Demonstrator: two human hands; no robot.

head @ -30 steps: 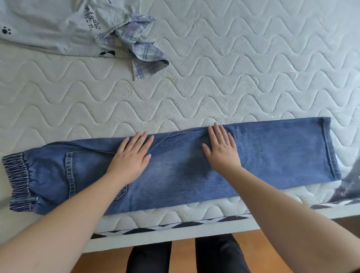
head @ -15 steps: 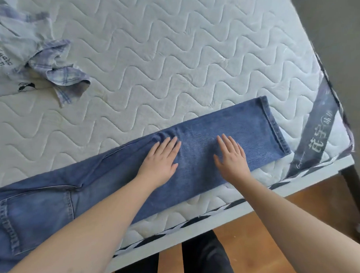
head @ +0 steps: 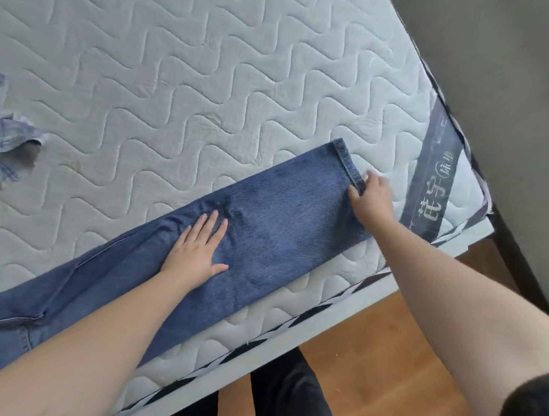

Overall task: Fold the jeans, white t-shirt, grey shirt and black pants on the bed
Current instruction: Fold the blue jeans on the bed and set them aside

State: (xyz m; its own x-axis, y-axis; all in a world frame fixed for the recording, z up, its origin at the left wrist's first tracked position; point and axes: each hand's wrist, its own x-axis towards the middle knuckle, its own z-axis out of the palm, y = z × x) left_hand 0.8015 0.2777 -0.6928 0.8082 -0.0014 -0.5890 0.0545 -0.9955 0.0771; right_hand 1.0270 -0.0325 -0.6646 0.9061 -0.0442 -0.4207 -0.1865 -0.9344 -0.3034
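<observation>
1. While the long blue denim jeans [head: 266,238] lie flat along the near edge of the white quilted bed [head: 209,81], they run from 8 o'clock up to 2 o'clock in the view.
2. The left hand [head: 200,248] lies flat on the middle of the jeans, with its fingers straight and spread a little.
3. The right hand [head: 371,197] is at the 2 o'clock end of the jeans. Its thumb and fingers pinch the stitched hem there.
4. A crumpled blue and white checked cloth [head: 8,139] sits at 9 o'clock on the bed, well apart from the jeans.
5. A dark label strip with pale writing [head: 436,185] crosses the corner of the bed at 3 o'clock, near the right hand.
6. Brown wooden floor [head: 386,351] shows at 5 o'clock, below the edge of the bed.
</observation>
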